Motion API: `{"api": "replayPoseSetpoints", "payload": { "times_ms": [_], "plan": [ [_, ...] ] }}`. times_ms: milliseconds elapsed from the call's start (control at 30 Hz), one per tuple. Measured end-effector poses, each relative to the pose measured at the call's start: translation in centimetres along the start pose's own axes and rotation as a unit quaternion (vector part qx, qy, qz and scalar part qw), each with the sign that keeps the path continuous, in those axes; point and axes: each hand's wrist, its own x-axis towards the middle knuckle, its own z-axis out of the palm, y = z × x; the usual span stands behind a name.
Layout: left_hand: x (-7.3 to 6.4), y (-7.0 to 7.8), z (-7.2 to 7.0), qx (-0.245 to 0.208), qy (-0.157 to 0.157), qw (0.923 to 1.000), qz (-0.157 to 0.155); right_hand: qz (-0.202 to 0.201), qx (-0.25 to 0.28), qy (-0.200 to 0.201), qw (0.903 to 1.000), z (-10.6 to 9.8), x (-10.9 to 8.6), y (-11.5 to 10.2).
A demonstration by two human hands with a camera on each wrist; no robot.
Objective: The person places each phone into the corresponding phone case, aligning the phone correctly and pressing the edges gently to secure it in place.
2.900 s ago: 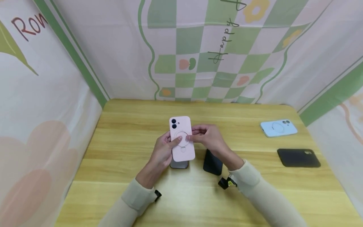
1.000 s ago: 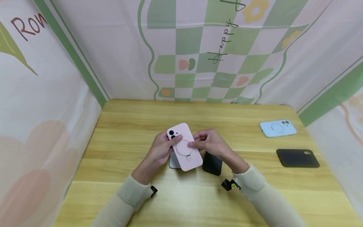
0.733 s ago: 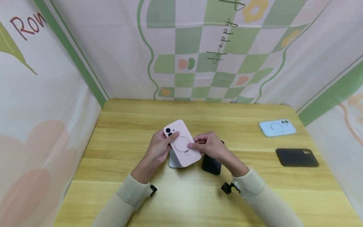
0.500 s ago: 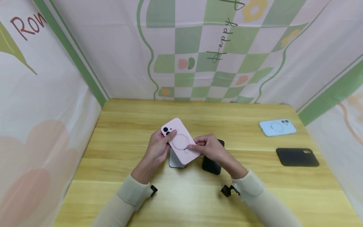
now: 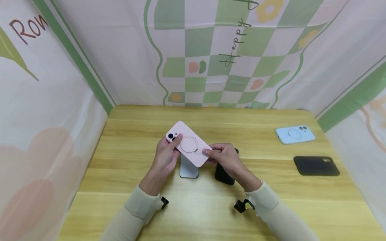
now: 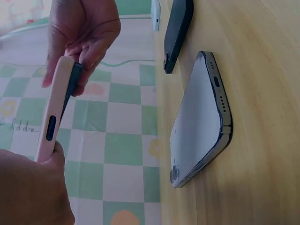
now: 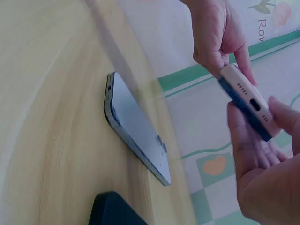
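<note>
Phone case (image 5: 189, 144), pink, is held tilted above the tabletop (image 5: 135, 134), over a pale phone (image 5: 189, 170). My left grip (image 5: 165, 154) is closed on the end by the lenses (image 5: 171, 136); my right grip (image 5: 227, 158) pinches the opposite end. The left wrist view shows a dark blue layer (image 6: 73, 80) splayed slightly from the case; what it is, I can't tell. I'd judge the case light, a little slick and springy at the rim. I'd take it by corners and long edges, pressing gently, clear of the lenses.
</note>
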Motion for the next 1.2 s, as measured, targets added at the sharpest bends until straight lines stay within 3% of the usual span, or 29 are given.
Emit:
{"api": "replayPoseSetpoints", "payload": {
  "times_ms": [200,500,700,967,1200],
  "plan": [
    [-0.4,0.5,-0.1,0.006,-0.017,0.9998,-0.007,-0.026,0.000,-0.015,0.9995,-0.7,0.1,-0.4],
    [-0.3,1.0,-1.6,0.096,-0.059,0.9932,-0.026,-0.036,-0.057,-0.057,0.9961,-1.8,0.1,-1.2],
    [-0.3,1.3,-2.4,0.170,-0.085,0.9805,-0.050,-0.022,-0.102,-0.077,0.9915,-2.4,0.1,-1.5],
    [-0.3,1.6,-3.0,0.259,-0.144,0.9510,-0.089,-0.033,-0.123,-0.112,0.9855,-2.8,-0.1,-1.4],
    [-0.5,1.4,-3.4,0.263,-0.170,0.9457,-0.085,-0.037,-0.119,-0.137,0.9828,-3.2,0.0,-1.4]
  ]
}}
